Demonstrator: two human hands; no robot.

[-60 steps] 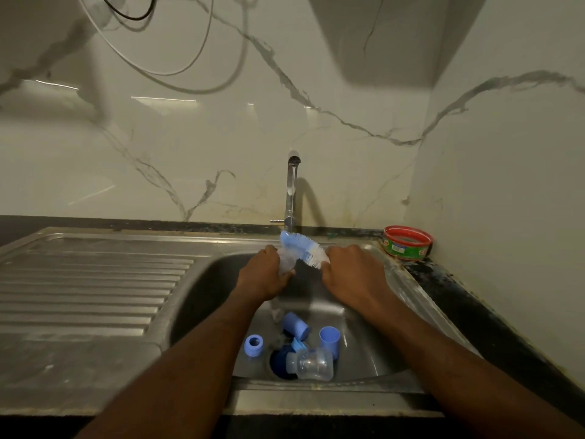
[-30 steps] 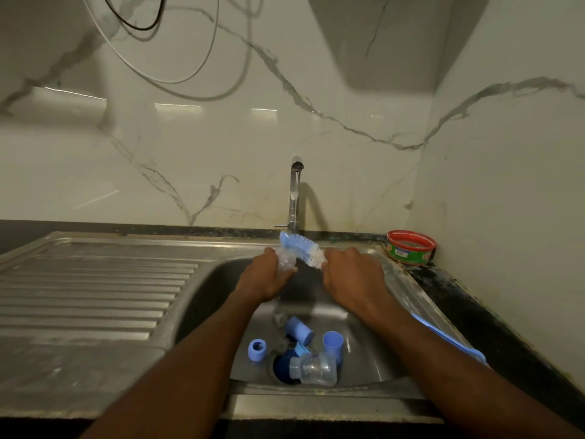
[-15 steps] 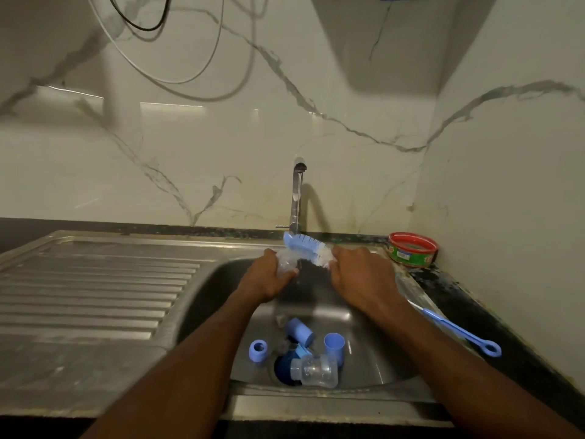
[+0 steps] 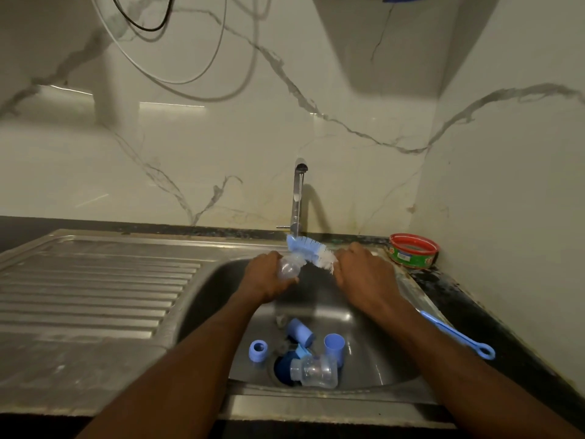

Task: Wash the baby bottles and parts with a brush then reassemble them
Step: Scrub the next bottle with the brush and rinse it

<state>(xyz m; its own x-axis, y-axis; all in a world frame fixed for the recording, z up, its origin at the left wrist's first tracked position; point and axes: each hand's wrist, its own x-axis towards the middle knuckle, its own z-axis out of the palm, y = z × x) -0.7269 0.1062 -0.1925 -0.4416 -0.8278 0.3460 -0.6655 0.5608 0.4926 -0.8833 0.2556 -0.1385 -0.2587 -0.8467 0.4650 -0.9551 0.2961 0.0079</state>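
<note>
Left hand (image 4: 267,277) gripping a clear bottle (image 4: 288,268) over the sink (image 4: 373,350), right hand (image 4: 364,274) gripping the brush (image 4: 311,250) just beside it; tin (image 4: 413,251) label beyond the right hand unreadable.

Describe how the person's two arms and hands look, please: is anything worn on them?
Both forearms are bare up to the frame's lower edge, with no sleeves in view. The left hand and the right hand wear no gloves. No watch, bracelet or ring is visible on either wrist or hand, though the dim light hides fine detail on the fingers.
</note>
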